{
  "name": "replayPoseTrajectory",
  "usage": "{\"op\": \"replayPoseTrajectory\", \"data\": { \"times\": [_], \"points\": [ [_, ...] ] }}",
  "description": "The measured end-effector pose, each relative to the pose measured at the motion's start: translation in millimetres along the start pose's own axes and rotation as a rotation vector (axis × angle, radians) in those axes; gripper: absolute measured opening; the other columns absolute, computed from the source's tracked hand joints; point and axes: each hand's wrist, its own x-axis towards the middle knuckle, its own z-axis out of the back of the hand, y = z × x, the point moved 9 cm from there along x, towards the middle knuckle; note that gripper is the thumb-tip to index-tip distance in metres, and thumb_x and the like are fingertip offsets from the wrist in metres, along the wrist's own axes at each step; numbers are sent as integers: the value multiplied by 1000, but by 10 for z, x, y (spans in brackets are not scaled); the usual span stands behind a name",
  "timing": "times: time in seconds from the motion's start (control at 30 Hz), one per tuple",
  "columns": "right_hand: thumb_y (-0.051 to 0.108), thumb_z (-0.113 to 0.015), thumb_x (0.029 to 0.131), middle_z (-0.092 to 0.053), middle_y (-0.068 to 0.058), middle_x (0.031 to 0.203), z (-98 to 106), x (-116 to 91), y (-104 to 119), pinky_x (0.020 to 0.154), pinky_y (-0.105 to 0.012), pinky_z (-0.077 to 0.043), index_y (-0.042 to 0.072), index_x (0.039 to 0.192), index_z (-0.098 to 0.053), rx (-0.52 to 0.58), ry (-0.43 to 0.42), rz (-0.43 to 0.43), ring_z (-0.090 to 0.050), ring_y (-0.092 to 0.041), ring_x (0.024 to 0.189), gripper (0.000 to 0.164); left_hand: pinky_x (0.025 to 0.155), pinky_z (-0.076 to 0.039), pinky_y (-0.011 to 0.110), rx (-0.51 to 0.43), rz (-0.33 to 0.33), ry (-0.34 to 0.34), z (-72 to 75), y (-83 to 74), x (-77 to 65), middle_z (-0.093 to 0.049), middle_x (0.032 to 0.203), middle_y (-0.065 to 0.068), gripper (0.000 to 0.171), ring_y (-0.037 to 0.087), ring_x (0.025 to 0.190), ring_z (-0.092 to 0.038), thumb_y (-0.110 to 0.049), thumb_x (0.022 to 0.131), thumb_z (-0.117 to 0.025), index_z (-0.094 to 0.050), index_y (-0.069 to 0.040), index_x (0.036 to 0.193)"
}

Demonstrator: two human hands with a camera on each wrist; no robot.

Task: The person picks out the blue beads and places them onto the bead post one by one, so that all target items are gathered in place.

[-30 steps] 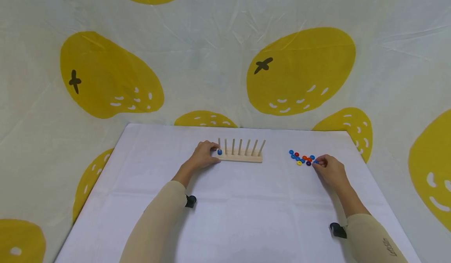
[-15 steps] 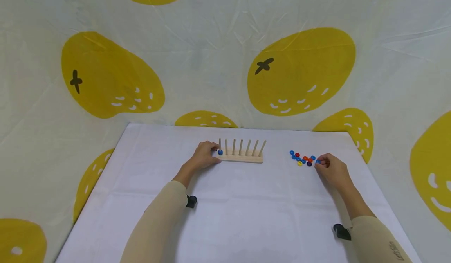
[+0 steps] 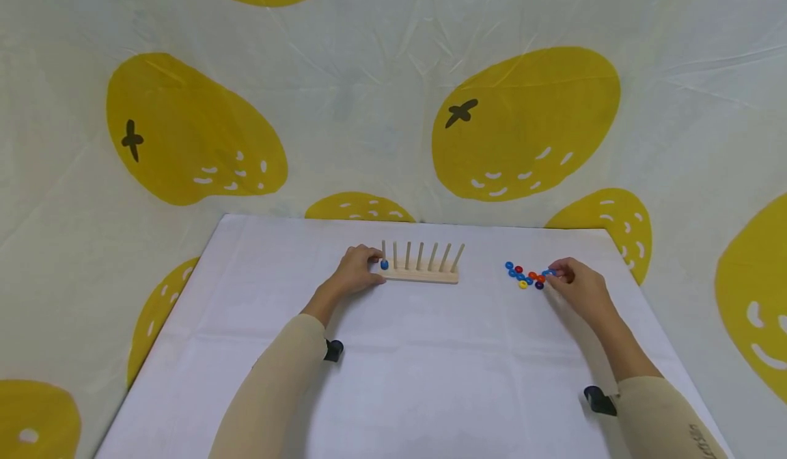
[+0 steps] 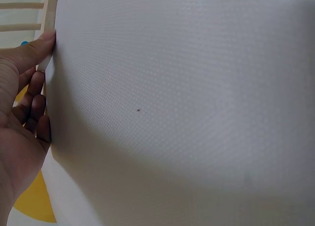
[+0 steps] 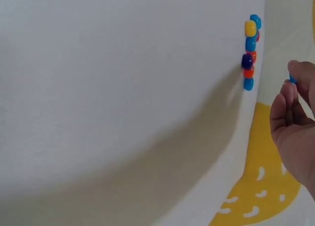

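Note:
My left hand (image 3: 353, 270) holds the left end of a wooden peg rack (image 3: 424, 276), thumb at its front edge. Upright pegs stand along the rack, and a blue bead (image 3: 384, 265) sits low on the leftmost one. My right hand (image 3: 581, 289) pinches another blue bead (image 5: 292, 79) between thumb and fingertips, raised off the table in the right wrist view. Beneath and to its left lies a loose group of beads: several blue, a few red and orange, a yellow bead (image 3: 523, 285) and a dark purple bead (image 3: 539, 285).
A white cloth (image 3: 430, 377) covers the table. Behind it hangs a pale curtain (image 3: 369, 104) printed with big yellow fruit. Dark wrist cameras show below each hand, near the beige sleeves.
My right hand has risen from the right side of the bead group with the blue bead in its fingers. My left hand and the rack stay in place.

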Motion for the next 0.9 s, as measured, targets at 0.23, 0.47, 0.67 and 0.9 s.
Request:
{"op": "replayPoseTrajectory", "data": {
  "times": [0.23, 0.47, 0.67, 0.9],
  "points": [
    [24, -67, 101, -63, -14, 105, 82, 32, 298, 69, -9, -46, 5, 124, -62, 6, -13, 73, -54, -28, 95, 30, 104, -45, 42, -20, 9, 3, 7, 5, 2, -64, 120, 6, 54, 25, 113, -50, -25, 83, -88, -69, -10, 131],
    [21, -69, 100, -64, -12, 101, 149, 56, 650, 67, -11, -48, 5, 122, -65, 18, -43, 166, -56, -27, 90, 27, 105, -45, 42, 7, 7, -2, -33, 32, 30, -66, 120, 5, 55, 25, 114, -51, -25, 82, -89, -69, -10, 132],
    [20, -72, 99, -65, -11, 99, 111, 90, 942, 68, -11, -49, 6, 120, -67, 29, -42, 212, -56, -26, 89, 26, 105, -44, 43, 1, 16, -3, -49, 47, 35, -65, 119, 5, 55, 25, 113, -50, -25, 82, -89, -69, -10, 131],
    [16, -75, 95, -66, -8, 95, -8, 151, 1251, 70, -12, -46, 7, 116, -69, 40, -66, 291, -55, -23, 87, 24, 106, -43, 43, -2, 3, -1, -37, 39, 31, -65, 119, 5, 53, 25, 114, -50, -25, 82, -89, -69, -11, 130]
  ]
}}
